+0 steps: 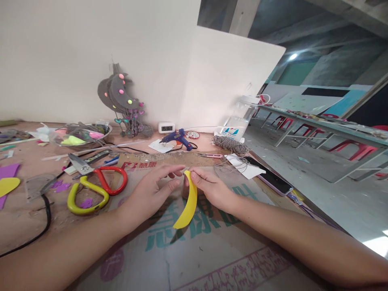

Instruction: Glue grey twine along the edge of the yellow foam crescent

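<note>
Item, yellow strip (191,202): one, curved, held over the printed board (197,258) on the table (18,226), well in from the table's right edge. Upper end partly covered by the right thumb; lower end free, pointing down and left.

Right hand (209,186): grip pressed together, pinching the yellow strip near its top between thumb and fingers; those behind the strip were mostly hidden.

Left hand (159,186): grip spread, thumb and forefinger apart, just beside the strip's top. Whether a fingertip touched it could not be told. Both forearms were cut off by the view.

Scissors (98,174): one pair, blades partly apart, red and yellow handles, left of the board's middle.

Yellow piece (9,187): cut off at the left of the view, overlying a purple sheet (7,171).

Toward the table's back edge: metal bowl (108,130), contents blurred under clear wrapping; white clock (166,127), digits illegible; blue glue gun (177,138); grey cord (232,144), partly in front of a clear jar (238,120).

Along the table's right edge: phone (273,178), screen dark, partly covered by white paper (247,167).

The table's front edge lay out of view.
</note>
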A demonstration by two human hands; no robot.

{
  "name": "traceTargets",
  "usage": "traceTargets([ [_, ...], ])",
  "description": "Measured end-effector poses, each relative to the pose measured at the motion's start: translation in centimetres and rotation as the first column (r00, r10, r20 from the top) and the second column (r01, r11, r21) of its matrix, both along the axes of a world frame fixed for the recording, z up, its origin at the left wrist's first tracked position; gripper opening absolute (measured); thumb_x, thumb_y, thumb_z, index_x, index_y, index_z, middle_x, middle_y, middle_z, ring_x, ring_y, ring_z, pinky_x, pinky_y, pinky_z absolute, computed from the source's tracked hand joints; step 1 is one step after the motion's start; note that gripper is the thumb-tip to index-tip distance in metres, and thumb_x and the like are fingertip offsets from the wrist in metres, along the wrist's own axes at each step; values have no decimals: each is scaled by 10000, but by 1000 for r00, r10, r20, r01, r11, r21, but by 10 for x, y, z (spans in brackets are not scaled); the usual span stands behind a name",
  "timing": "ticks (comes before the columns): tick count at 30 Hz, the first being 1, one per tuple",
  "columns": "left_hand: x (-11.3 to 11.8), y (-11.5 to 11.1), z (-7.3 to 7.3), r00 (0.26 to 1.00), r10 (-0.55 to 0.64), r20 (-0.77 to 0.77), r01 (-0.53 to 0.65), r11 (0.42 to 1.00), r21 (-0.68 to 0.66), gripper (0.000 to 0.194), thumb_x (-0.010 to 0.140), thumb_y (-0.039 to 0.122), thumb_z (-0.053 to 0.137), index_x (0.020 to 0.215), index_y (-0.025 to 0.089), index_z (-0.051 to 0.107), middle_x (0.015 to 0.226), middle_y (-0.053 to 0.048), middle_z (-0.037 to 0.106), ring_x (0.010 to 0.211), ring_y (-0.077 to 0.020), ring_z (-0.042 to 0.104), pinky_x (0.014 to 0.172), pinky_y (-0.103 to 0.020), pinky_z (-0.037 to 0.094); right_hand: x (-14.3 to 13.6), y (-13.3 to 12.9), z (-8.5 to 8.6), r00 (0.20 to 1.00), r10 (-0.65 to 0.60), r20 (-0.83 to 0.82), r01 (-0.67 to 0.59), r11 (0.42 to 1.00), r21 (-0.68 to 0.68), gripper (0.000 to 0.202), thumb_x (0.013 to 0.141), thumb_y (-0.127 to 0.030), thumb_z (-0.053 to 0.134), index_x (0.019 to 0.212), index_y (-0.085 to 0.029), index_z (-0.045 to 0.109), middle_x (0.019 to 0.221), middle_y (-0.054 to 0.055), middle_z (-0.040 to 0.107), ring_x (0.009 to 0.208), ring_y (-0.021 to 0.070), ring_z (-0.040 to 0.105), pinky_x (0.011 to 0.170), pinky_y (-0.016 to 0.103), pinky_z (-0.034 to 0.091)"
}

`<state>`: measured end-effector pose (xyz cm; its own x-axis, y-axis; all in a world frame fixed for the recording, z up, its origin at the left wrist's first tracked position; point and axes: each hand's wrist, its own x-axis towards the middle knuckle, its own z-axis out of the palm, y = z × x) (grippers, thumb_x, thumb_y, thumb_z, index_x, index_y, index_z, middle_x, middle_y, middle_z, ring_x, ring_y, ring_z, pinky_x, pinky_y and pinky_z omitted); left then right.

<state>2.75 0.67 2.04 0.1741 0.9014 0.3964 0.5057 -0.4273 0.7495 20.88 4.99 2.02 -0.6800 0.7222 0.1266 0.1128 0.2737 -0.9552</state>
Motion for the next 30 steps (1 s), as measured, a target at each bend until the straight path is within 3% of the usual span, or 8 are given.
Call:
traceTargets([
  [4, 1, 1, 1, 993, -111, 31, 111, 994, -5, 235, 834, 266, 489, 1027, 252, 622, 1007, -23, 599, 952, -153, 553, 835, -276, 445, -1, 1, -2, 992, 118, -40, -121, 987, -106, 279, 881, -416, 416, 889, -168, 543, 765, -1, 500, 701, 98, 466, 651, 216, 386],
  [7, 2, 0, 0, 992, -109, 70, 111, 993, -30, 148, 812, 267, 525, 901, 228, 637, 967, -15, 574, 915, -135, 547, 817, -249, 434, -2, 2, -5, 989, 150, 0, -149, 979, -141, 284, 864, -425, 443, 867, -162, 548, 766, 0, 512, 693, 97, 468, 638, 217, 380],
  [12, 1, 2, 0, 994, -11, 109, 21, 996, -87, 125, 779, 305, 557, 737, 192, 592, 867, 2, 573, 840, -128, 543, 767, -234, 422, -7, 8, -13, 999, -17, -47, 14, 997, -73, 324, 783, -480, 535, 839, -161, 557, 699, -10, 504, 617, 90, 451, 568, 212, 368],
  [17, 2, 7, -4, 974, 70, 215, -18, 973, -231, 192, 758, 366, 557, 757, 178, 589, 721, 14, 574, 669, -119, 525, 603, -215, 413, 1, 24, -6, 971, -201, -125, 192, 978, -80, 316, 838, -449, 458, 799, -154, 561, 710, 13, 544, 600, 96, 484, 550, 218, 379],
  [23, 1, 14, -13, 921, 113, 372, 32, 931, -364, 276, 742, 436, 557, 802, 171, 607, 679, 22, 574, 536, -84, 457, 454, -179, 327, 26, 61, 10, 921, -385, -66, 390, 910, 141, 194, 798, -347, 529, 800, -156, 557, 713, -2, 557, 638, 101, 516, 617, 233, 421],
  [26, 0, 17, -15, 906, 135, 401, 44, 913, -406, 290, 727, 445, 573, 801, 166, 601, 642, 30, 552, 477, -65, 403, 405, -168, 277, 36, 75, 13, 907, -415, 75, 383, 885, 263, 239, 768, -307, 561, 954, -157, 562, 884, 41, 609, 782, 136, 566, 729, 279, 453],
  [30, 0, 16, -15, 894, 128, 429, 65, 911, -407, 266, 727, 427, 581, 744, 162, 566, 588, 42, 511, 451, -54, 378, 395, -159, 269, 34, 100, 12, 848, -437, 300, 284, 853, 439, 365, 784, -312, 547, 1112, -153, 535, 1117, 102, 592, 904, 175, 588, 813, 319, 460],
])
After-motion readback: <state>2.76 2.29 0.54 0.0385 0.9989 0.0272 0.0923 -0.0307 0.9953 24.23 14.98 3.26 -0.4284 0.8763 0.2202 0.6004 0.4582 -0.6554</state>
